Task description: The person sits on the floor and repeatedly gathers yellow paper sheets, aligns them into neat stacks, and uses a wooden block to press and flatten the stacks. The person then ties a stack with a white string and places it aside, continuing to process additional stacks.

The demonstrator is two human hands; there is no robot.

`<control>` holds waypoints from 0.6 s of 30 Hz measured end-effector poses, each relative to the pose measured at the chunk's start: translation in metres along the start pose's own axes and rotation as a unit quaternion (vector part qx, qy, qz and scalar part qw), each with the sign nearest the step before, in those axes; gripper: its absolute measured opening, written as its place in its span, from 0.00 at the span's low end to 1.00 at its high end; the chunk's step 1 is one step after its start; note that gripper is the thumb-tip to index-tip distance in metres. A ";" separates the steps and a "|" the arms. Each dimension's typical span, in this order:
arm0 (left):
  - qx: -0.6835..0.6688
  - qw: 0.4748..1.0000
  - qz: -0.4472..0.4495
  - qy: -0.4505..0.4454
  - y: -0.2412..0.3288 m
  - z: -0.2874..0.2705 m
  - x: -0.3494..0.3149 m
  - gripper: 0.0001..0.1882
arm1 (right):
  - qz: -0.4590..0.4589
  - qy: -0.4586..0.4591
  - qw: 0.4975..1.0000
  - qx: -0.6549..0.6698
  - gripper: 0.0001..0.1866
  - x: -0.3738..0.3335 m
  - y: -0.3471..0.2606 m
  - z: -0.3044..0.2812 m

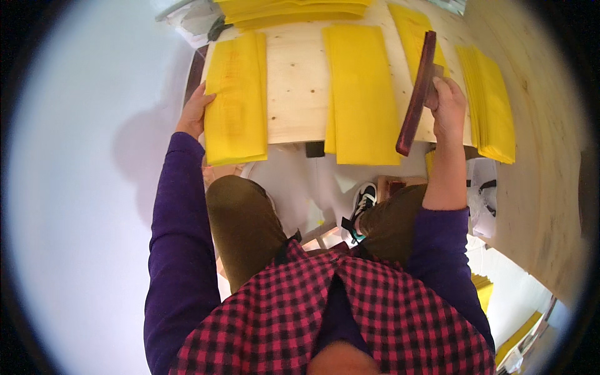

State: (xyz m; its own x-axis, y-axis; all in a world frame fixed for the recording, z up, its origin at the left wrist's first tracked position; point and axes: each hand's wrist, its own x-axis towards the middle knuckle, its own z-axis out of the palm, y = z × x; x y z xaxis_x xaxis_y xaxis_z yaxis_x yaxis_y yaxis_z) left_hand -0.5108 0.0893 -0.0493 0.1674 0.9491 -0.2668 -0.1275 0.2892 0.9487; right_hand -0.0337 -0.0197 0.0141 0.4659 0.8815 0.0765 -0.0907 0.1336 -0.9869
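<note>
At the left end of the wooden table, my left hand (pixel 196 107) grips the left edge of a yellow sheet stack (pixel 236 106), its thumb on top and its other fingers partly hidden. Faint orange-red marks run down the top sheet. My right hand (pixel 449 103) is closed round the handle of a long, narrow dark-red bar (pixel 417 94), which looks like a stamp block. The bar is held tilted above the table's right part, partly covering a slanted yellow stack (pixel 406 28). Another yellow stack (pixel 364 94) lies between my hands, overhanging the table's near edge.
Bare wood of the table (pixel 297 81) shows between the stacks. More yellow sheets (pixel 294 11) lie along the far side, and a thick yellow pile (pixel 490 103) stands at the right beside a wooden panel (pixel 531 125). A clear plastic bag (pixel 194 22) is at the far left corner.
</note>
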 end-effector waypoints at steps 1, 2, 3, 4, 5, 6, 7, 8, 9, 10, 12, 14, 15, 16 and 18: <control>0.007 1.000 -0.006 -0.007 0.001 0.000 0.001 0.29 | 0.006 0.003 1.000 -0.017 0.09 0.001 0.000 -0.002; 0.014 1.000 -0.010 -0.014 0.002 0.000 0.000 0.30 | 0.017 -0.007 1.000 -0.015 0.09 0.001 0.000 -0.003; 0.025 0.999 -0.010 -0.023 0.003 0.000 0.000 0.30 | 0.008 -0.014 1.000 -0.025 0.09 0.002 0.000 -0.004; 0.028 0.999 -0.016 -0.017 0.004 0.001 0.000 0.30 | 0.009 -0.007 0.999 -0.035 0.09 0.002 0.001 -0.005; 0.036 0.999 -0.017 -0.013 0.005 0.002 0.000 0.29 | 0.011 -0.015 0.999 -0.033 0.09 0.002 0.001 -0.005; 0.049 0.999 -0.017 -0.006 0.005 0.002 0.001 0.29 | 0.012 -0.023 0.999 -0.030 0.09 0.001 0.001 -0.005; 0.039 0.999 -0.019 0.000 0.004 0.003 0.002 0.29 | 0.012 -0.041 0.999 -0.022 0.09 0.001 0.001 -0.005; 0.047 0.999 -0.016 -0.009 0.004 0.003 0.004 0.30 | 0.013 -0.040 0.999 -0.026 0.09 0.000 0.001 -0.005; 0.054 0.998 -0.010 -0.021 0.005 0.001 0.005 0.31 | 0.012 -0.049 0.998 -0.027 0.09 0.000 0.001 -0.004; 0.066 0.998 -0.011 -0.021 0.004 0.001 0.007 0.31 | 0.011 -0.058 0.998 -0.028 0.09 -0.001 0.001 -0.004; 0.161 0.985 -0.010 0.068 0.004 -0.003 0.007 0.33 | -0.004 -0.069 0.997 -0.038 0.08 -0.002 -0.001 -0.004; 0.252 0.960 0.023 0.123 0.008 -0.003 0.007 0.34 | 0.001 -0.081 0.997 -0.009 0.08 -0.005 -0.001 -0.003; 0.294 0.945 0.052 0.131 0.011 -0.003 0.005 0.35 | 0.007 -0.072 0.997 -0.024 0.07 -0.006 -0.001 -0.002; 0.332 0.929 0.050 0.158 0.015 0.000 0.004 0.36 | 0.003 -0.059 0.996 -0.071 0.07 -0.006 -0.001 -0.001; 0.385 0.892 0.186 0.145 0.016 0.016 -0.008 0.27 | -0.021 -0.074 0.988 -0.137 0.08 -0.004 -0.001 0.001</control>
State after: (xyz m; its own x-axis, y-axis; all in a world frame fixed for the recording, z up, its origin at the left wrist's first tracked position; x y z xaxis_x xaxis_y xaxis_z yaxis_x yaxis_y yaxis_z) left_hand -0.4989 0.0844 -0.0296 -0.0203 0.9864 0.1633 0.6073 -0.1176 0.7857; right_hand -0.0366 -0.0233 0.0150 0.3283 0.9371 0.1188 0.1766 0.0627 -0.9823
